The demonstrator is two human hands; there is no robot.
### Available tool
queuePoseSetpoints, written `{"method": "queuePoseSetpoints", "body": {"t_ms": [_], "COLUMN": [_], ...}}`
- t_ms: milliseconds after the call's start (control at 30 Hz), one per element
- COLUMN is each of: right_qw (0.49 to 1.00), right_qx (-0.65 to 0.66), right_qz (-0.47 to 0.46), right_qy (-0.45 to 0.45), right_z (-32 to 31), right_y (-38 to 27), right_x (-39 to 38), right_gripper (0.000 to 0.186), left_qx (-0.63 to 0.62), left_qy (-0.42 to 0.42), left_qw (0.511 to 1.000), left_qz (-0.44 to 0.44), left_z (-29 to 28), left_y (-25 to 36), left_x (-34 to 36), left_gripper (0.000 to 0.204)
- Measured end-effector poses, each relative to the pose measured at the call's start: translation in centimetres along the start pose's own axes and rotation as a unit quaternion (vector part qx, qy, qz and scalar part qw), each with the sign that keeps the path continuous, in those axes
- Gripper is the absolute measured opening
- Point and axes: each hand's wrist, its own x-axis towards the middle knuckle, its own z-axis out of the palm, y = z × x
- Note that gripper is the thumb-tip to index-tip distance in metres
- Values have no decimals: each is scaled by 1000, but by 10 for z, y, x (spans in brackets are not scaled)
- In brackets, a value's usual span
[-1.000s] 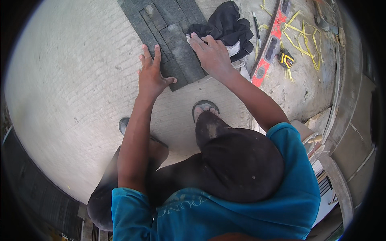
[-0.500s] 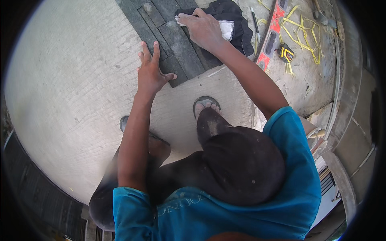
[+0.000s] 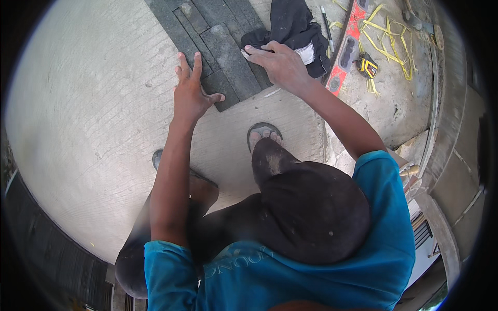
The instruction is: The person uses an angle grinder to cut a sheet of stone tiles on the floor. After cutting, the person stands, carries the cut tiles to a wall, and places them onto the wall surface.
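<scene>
A dark grey stone tile panel (image 3: 231, 57), made of strips of differing height, lies on the pale floor at the top of the view. My left hand (image 3: 192, 96) rests against its left edge, fingers spread and thumb reaching to the near corner. On the panel's right side my right hand (image 3: 282, 67) grips a bunched black cloth (image 3: 293, 26) with a white patch. Some of the cloth spills off the panel to the right. My right fingertips are partly covered by its folds.
To the right lies a red spirit level (image 3: 343, 59), with a marker pen (image 3: 327, 26) beside it. Beyond are a yellow-black tape measure (image 3: 368, 66), tangled yellow strapping (image 3: 397, 49) and a hammer (image 3: 413, 19). My sandalled foot (image 3: 264, 135) is just below the panel.
My right hand has moved right and nearer to me, pulling the black cloth across the panel and changing its folds. My left hand has stayed at the panel's edge with barely a shift.
</scene>
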Motion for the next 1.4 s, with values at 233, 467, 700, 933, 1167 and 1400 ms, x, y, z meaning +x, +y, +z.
{"method": "queuePoseSetpoints", "body": {"t_ms": [233, 467, 700, 933, 1167, 1400], "right_qw": [942, 991, 976, 962, 969, 965], "right_qx": [130, 65, 7, -45, -159, -166], "right_qz": [112, 79, 40, 171, 106, 119], "right_qy": [-289, 92, 214, 206, 158, 163], "right_z": [-62, -45, 8, -6, -26, -10], "right_y": [-19, -33, 47, 58, 42, 35], "right_x": [-54, 28, 218, 335, 338, 336], "right_gripper": [36, 52, 38, 35, 22, 19], "left_qx": [39, -11, -9, -9, 9, 15], "left_qy": [-26, -10, -47, -32, -32, -35], "left_qw": [998, 1000, 998, 999, 998, 998], "left_qz": [-34, -13, -42, -33, -52, -53], "left_z": [-10, -39, -62, -72, -98, -93], "left_y": [17, 21, 26, 24, 23, 25], "left_x": [6, 15, 36, 49, 42, 33], "left_gripper": [134, 134, 135, 135, 137, 138]}}
